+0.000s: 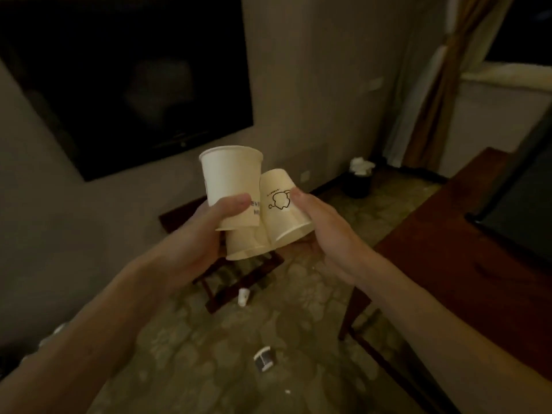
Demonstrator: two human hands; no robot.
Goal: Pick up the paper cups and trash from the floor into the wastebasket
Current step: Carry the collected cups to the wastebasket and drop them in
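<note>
My left hand [206, 228] grips an upright white paper cup [230, 180], with a second cup [245, 243] upside down below it. My right hand [325, 231] holds a third cup [283, 210], tilted mouth-down, with a black drawing on its side; the thumb presses on its wall. The three cups touch one another at chest height. A dark wastebasket [358, 183] with white paper sticking out stands in the far corner. On the carpet lie a small white cup [243, 296] and a piece of trash [263, 357].
A dark wooden luggage stand [239, 282] sits by the wall below my hands. A wooden desk [466, 243] fills the right side. A large black TV [125, 79] hangs on the left wall. A curtain [442, 85] hangs in the far right corner.
</note>
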